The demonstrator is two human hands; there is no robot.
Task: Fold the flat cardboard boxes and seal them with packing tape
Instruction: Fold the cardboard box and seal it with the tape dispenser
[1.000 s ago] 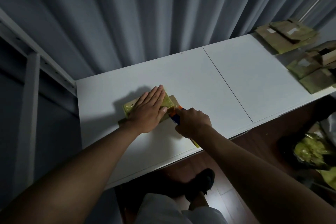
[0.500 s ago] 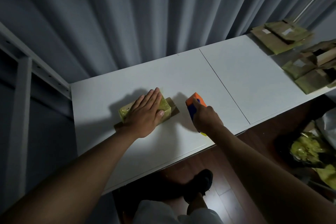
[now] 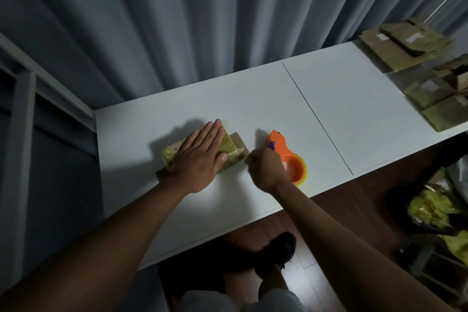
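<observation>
Now left hand [image 3: 200,159] flat, fingers spread, pressing taped box [image 3: 229,151] onto counter [image 3: 253,99]; right hand [image 3: 264,168] closed around orange tape dispenser [image 3: 286,156] just beside.

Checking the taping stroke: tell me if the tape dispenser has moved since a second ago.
Yes. The tape dispenser moved right, off the box, toward the table seam.

A white table [image 3: 228,99] carries a taped box [image 3: 230,147], an orange tape dispenser [image 3: 286,154] and flat cardboard boxes [image 3: 410,48].
</observation>
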